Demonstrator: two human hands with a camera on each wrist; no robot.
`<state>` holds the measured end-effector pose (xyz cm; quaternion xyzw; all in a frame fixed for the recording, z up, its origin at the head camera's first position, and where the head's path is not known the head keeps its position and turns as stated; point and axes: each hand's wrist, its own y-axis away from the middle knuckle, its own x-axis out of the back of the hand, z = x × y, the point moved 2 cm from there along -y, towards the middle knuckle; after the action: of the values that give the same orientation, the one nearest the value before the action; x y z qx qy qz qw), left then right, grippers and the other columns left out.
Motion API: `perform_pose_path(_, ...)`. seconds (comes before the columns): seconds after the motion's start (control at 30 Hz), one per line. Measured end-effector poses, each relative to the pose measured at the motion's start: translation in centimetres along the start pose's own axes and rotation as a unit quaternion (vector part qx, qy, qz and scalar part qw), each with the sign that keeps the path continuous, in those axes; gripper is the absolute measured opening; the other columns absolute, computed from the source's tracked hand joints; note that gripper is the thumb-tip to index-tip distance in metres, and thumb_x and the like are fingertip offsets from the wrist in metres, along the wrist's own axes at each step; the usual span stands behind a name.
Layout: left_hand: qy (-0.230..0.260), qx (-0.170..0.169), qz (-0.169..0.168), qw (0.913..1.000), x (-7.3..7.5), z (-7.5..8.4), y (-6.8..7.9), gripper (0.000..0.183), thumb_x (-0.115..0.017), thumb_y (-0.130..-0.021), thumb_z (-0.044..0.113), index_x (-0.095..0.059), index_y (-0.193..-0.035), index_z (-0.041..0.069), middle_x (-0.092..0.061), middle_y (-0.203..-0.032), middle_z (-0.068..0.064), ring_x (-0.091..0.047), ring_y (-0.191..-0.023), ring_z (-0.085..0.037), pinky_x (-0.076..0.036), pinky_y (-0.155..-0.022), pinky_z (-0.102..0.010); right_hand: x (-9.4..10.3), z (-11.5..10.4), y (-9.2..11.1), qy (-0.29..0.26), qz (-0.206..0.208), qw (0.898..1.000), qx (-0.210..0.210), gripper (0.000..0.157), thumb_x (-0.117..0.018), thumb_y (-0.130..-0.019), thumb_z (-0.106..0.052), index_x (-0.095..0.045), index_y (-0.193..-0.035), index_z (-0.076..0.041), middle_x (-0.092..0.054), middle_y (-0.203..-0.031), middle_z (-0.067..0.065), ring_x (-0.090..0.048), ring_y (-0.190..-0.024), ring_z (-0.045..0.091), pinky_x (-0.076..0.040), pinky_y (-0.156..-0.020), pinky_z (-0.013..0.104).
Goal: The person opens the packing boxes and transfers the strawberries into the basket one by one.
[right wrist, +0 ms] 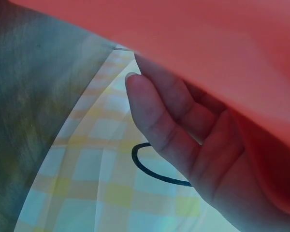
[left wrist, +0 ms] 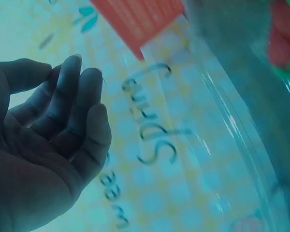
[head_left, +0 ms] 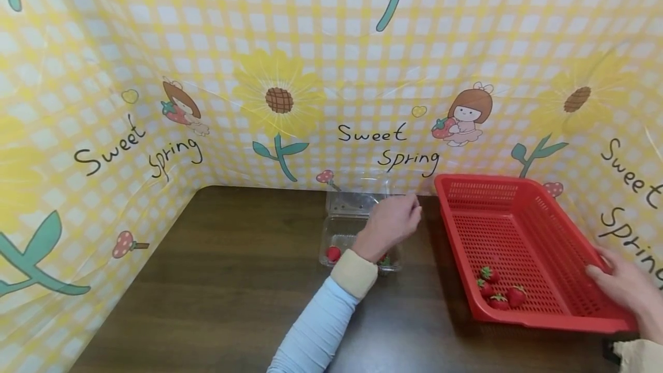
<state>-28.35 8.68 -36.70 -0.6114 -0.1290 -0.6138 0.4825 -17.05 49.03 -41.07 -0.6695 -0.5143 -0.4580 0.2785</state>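
Pale blue sleeve with a cream cuff [head_left: 323, 324], nearest the camera, reaches up from the bottom edge to the person's left hand [head_left: 392, 222]. That hand hovers over a clear plastic box [head_left: 342, 229] on a dark wooden table [head_left: 233, 269]. Its fingers are loosely curled, thumb close to the index finger; the left wrist view shows nothing held.

The box's lid [head_left: 352, 203] stands open at the back. Inside, 1 strawberry [head_left: 333, 254] sits in the near left corner, and at least 1 more is partly hidden behind the wrist.

To the right, the right hand [head_left: 624, 284] grips the right side of a red basket [head_left: 559, 321], thumb over the rim, fingers curled underneath. The basket seems tilted; 4 strawberries [head_left: 515, 296] cluster in its near left corner.

The step in hand appears to be moving strawberries between basket and box, probably just after a release into the box. If so, the next move calls for the left hand to cross to the basket and lightly pinch another strawberry, while the right hand steadies the rim.
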Motion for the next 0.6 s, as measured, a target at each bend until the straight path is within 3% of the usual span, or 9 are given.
perform_pose_path(0.1, 0.011, 0.021, -0.01, 0.9997, 0.5, -1.7, 0.4, 0.017, -0.053, -0.097, 0.028, -0.063, -0.088, 0.019, -0.06, -0.067, 0.007, -0.055, -0.057, -0.009, -0.043, -0.049, -0.025, 0.1, -0.2, 0.1, 0.001, 0.002, 1.0, 0.0, 0.056, -0.05, -0.093, -0.007, -0.026, -0.137, 0.018, -0.057, -0.095, 0.039, -0.064, -0.072, 0.031, -0.05, -0.062, 0.045)
perform_pose_path(0.27, 0.006, 0.049, -0.054, 0.9973, 0.9, -3.7, 1.1, 0.017, -0.053, -0.098, 0.029, -0.062, -0.088, 0.018, -0.058, -0.067, 0.006, -0.054, -0.058, -0.011, -0.043, -0.051, -0.028, 0.1, -0.2, 0.1, 0.007, 0.001, 1.0, 0.004, 0.056, -0.049, -0.093, -0.007, -0.026, -0.137, 0.018, -0.056, -0.096, 0.04, -0.064, -0.072, 0.031, -0.05, -0.063, 0.045)
perform_pose_path(0.5, 0.017, 0.076, -0.182, 0.9802, 0.4, -4.6, 2.0, 0.015, -0.062, -0.095, 0.032, -0.062, -0.089, 0.018, -0.06, -0.072, 0.004, -0.051, -0.061, -0.011, -0.04, -0.051, -0.026, 0.1, 0.2, -0.2, -0.002, -0.006, 1.0, -0.006, 0.06, -0.049, -0.093, -0.007, -0.023, -0.141, 0.017, -0.058, -0.096, 0.039, -0.065, -0.07, 0.027, -0.051, -0.059, 0.041)
perform_pose_path(0.6, 0.003, 0.079, -0.211, 0.9743, 0.2, -4.6, 2.1, 0.015, -0.066, -0.093, 0.033, -0.067, -0.094, 0.018, -0.066, -0.081, 0.004, -0.056, -0.066, -0.011, -0.044, -0.055, -0.027, 0.1, 0.3, -0.2, -0.002, -0.009, 1.0, -0.013, 0.06, -0.05, -0.093, -0.008, -0.022, -0.141, 0.017, -0.057, -0.097, 0.039, -0.065, -0.071, 0.028, -0.05, -0.061, 0.041)
